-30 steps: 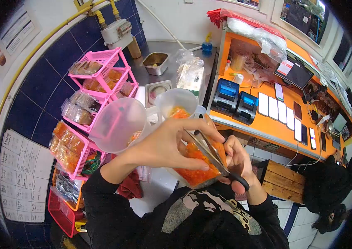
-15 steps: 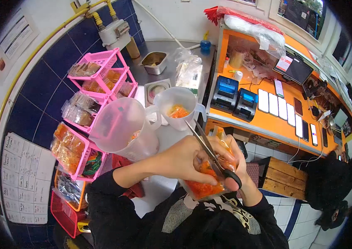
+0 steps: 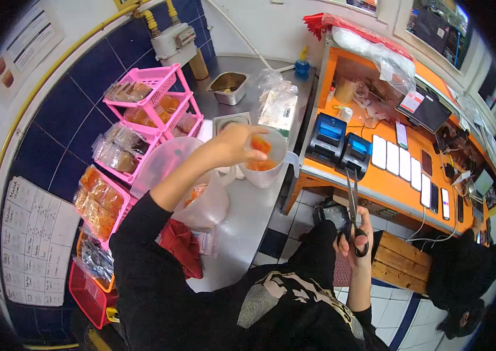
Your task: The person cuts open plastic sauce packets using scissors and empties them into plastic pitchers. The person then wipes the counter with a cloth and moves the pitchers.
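My left hand [image 3: 233, 146] reaches over the smaller translucent measuring jug [image 3: 270, 172], its fingers closed round a plastic bag of orange shredded food [image 3: 261, 144] at the jug's mouth. The hand hides part of the bag. More orange shreds show inside the jug. Away to the right, my right hand [image 3: 353, 240] holds black-handled scissors [image 3: 352, 210], blades pointing up and slightly apart. A larger translucent jug [image 3: 210, 205], also with some orange shreds in it, stands under my left forearm.
Pink tiered baskets [image 3: 153, 108] with filled bags stand left. A metal container [image 3: 228, 88] and red cloth [image 3: 180, 248] lie on the steel counter [image 3: 239, 234]. Right, an orange desk [image 3: 333, 181] carries printers [image 3: 326, 137] and several phones [image 3: 392, 155]. Another person [image 3: 464, 269] is at far right.
My hands have parted. The left has carried the bag forward and left to the smaller jug; the right has kept the scissors and moved slightly right. The view has shifted a little.
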### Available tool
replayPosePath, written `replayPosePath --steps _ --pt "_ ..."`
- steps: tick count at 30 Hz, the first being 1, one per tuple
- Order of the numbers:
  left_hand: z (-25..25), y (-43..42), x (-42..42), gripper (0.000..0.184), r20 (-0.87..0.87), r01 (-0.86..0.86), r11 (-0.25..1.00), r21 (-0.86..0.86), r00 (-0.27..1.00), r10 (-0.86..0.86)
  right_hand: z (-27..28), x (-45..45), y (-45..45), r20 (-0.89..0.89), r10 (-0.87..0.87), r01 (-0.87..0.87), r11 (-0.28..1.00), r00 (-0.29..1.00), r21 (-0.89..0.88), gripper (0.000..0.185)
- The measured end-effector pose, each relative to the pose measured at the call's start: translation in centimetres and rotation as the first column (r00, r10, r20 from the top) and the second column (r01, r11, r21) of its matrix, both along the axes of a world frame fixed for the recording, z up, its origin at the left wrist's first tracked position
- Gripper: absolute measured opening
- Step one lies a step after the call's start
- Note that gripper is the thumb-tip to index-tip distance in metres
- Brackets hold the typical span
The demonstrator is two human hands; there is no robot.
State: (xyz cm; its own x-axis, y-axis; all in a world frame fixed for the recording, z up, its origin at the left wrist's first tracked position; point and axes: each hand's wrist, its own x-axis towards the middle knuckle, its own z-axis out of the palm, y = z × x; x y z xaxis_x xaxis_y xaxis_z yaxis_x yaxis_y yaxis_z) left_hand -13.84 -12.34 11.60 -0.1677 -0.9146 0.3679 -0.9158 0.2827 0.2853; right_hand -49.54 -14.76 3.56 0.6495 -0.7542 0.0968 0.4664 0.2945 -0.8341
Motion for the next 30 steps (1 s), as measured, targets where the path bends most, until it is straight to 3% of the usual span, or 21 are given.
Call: replayPosePath --steps 1,3,4,5,7,10,11,18,23,25,26,30 --pt "1.1 0.7 0.6 0.037 -0.001 -0.013 1.0 0.0 1.0 0.013 -0.4 -0.2 0.0 -0.001 0.013 -0.013 1.0 1.0 0.0 0.075" --pt "3.8 2.8 2.2 0.029 -0.267 -0.171 0.944 0.282 0.931 0.248 -1.4 -0.7 0.0 -0.057 -0.068 0.071 0.996 0.996 0.062 0.073" --pt "4.8 4.1 3.3 0.023 -0.154 -0.194 0.947 0.256 0.959 0.238 -1.4 -0.7 0.3 -0.104 -0.113 0.125 0.986 0.988 0.112 0.07" --pt "4.5 5.1 4.6 0.023 -0.16 -0.218 0.94 0.264 0.951 0.266 -1.8 -0.8 0.2 -0.143 -0.113 0.129 0.986 0.983 0.106 0.068" --pt "3.2 7.0 7.4 0.018 -0.027 -0.196 0.791 0.58 0.966 0.258 -3.6 -1.2 -0.1 -0.189 -0.097 0.12 0.986 0.977 0.113 0.067" --pt "-2.9 6.4 9.4 0.017 0.365 -0.267 0.563 0.782 0.928 -0.068 -4.5 -0.5 0.1 -0.28 -0.094 0.112 0.992 0.955 0.049 0.065" --pt "-4.8 5.9 9.5 0.017 0.405 -0.29 0.509 0.81 0.905 -0.129 -5.1 -0.2 0.2 -0.283 -0.07 0.087 0.995 0.957 0.047 0.065" --pt "-16.4 4.2 10.4 0.018 0.422 -0.377 0.516 0.769 0.906 0.033 -5.9 1.1 -0.5 -0.392 -0.146 0.113 0.988 0.908 -0.105 0.056" --pt "-21.6 5.1 11.2 0.019 0.301 -0.309 0.682 0.663 0.944 0.135 -6.4 1.7 -0.9 -0.418 -0.147 0.133 0.989 0.897 -0.063 0.05" --pt "-21.5 5.8 11.2 0.02 0.242 -0.267 0.736 0.622 0.96 0.144 -6.3 2.4 -1.3 -0.391 -0.078 0.087 0.996 0.917 0.004 0.051" --pt "-21.3 5.7 11.1 0.021 0.263 -0.313 0.662 0.681 0.948 0.178 -6.3 2.8 -1.4 -0.393 -0.074 0.083 0.996 0.916 0.007 0.051" --pt "-19.5 6.8 9.4 0.021 0.335 -0.436 0.665 0.607 0.899 0.283 -5.8 4.2 -1.5 -0.394 -0.072 0.086 0.996 0.916 0.018 0.053"
